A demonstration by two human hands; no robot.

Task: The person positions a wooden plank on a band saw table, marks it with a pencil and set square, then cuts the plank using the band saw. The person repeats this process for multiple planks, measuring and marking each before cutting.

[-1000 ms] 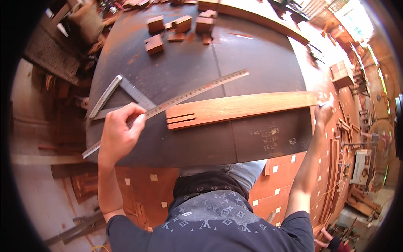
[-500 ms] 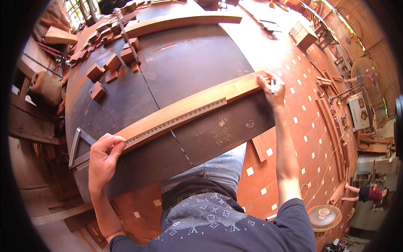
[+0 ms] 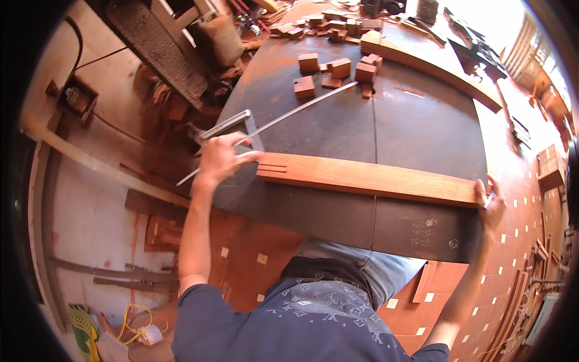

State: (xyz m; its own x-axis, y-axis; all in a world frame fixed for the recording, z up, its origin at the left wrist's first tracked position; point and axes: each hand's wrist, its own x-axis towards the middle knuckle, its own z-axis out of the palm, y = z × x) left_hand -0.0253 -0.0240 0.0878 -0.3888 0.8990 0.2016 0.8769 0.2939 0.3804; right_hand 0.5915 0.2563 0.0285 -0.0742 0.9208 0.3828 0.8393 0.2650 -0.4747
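Note:
A long wooden board (image 3: 368, 178) lies across the dark tabletop (image 3: 313, 211), with two short dark lines or slots near its left end. My left hand (image 3: 220, 160) is closed on a thin metal ruler (image 3: 301, 111), which slants up and away over the table. The thumb of that hand is close to the board's left end. At the other end, my right hand (image 3: 491, 208) grips the board, a slim pale pen (image 3: 489, 200) tucked between its fingers. A metal set square (image 3: 232, 125) rests just beyond my left hand.
Several small wood blocks (image 3: 304, 87) are scattered at the table's far side. A long curved plank (image 3: 428, 67) lies at the far right. Left of the table stands dark machinery (image 3: 163, 60); wood strips (image 3: 422, 282) lie on the tiled floor.
The ruler has come off the board and now slants away in my left hand. The view has swung left. My right hand stays at the board's right end with the pen.

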